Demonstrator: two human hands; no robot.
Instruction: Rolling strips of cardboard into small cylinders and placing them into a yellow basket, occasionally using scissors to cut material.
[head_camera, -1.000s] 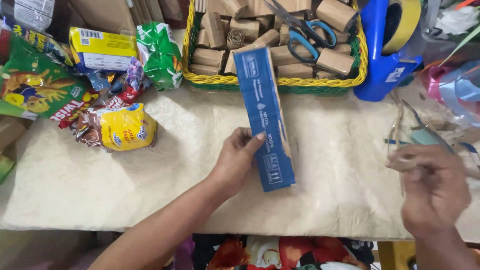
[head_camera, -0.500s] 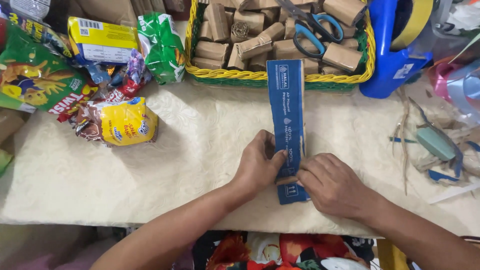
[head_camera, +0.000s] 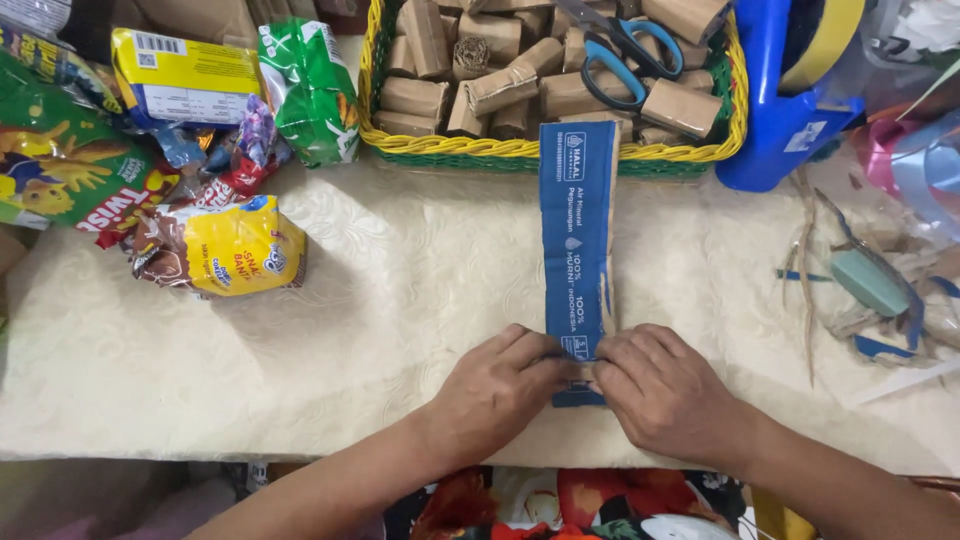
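A long blue cardboard strip (head_camera: 577, 230) lies flat on the cream tablecloth (head_camera: 420, 270), running from the basket toward me. My left hand (head_camera: 498, 388) and my right hand (head_camera: 662, 390) press side by side on its near end, fingertips meeting over a small fold at the strip's lower part. Both hands grip the strip's near end; the fingers hide the fold itself.
A yellow-and-green wicker basket (head_camera: 400, 140) at the back holds several rolled brown cardboard pieces and blue-handled scissors (head_camera: 628, 50). Snack packets (head_camera: 220, 245) lie at the left. A blue tape dispenser (head_camera: 785, 110) stands back right, with ribbon scraps and a green block (head_camera: 868, 282) at the right.
My right hand came in from the right and joined the left on the strip. The strip turned from slanted to straight. Both hands have slid down to its near end.
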